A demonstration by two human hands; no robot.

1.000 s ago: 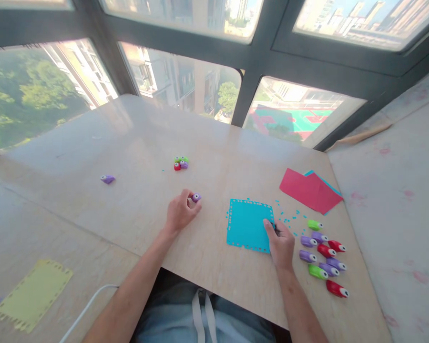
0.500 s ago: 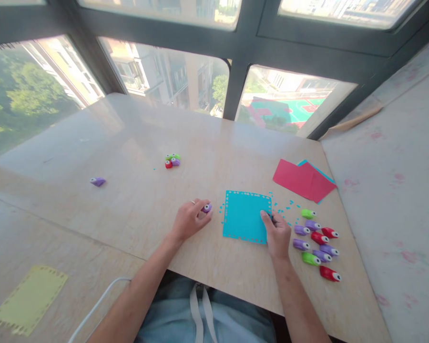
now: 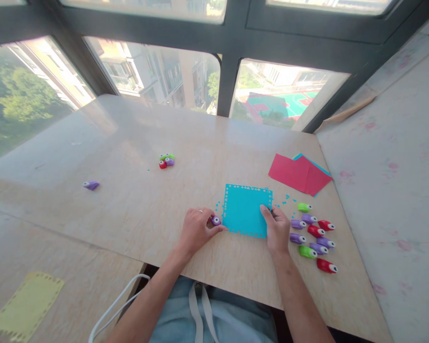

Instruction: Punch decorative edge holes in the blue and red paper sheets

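Observation:
A turquoise paper square [image 3: 246, 209] with punched edges lies flat on the pale table [image 3: 136, 190]. My left hand [image 3: 197, 230] is closed on a small purple paper punch [image 3: 215, 220], held right at the sheet's lower left corner. My right hand [image 3: 278, 229] pinches the sheet's right edge between thumb and fingers. Tiny turquoise scraps [image 3: 285, 199] are scattered beside the sheet.
Several red, purple and green punches [image 3: 312, 237] lie to the right of my right hand. Red and blue sheets [image 3: 298, 173] lie at the back right. A small punch cluster [image 3: 166, 161] and a lone purple punch [image 3: 91, 185] sit further left. A yellow punched sheet [image 3: 26, 306] lies at the bottom left.
My left hand has carried the purple punch rightward across the table to the turquoise sheet's lower left corner. My right hand has kept its hold on the sheet's right edge.

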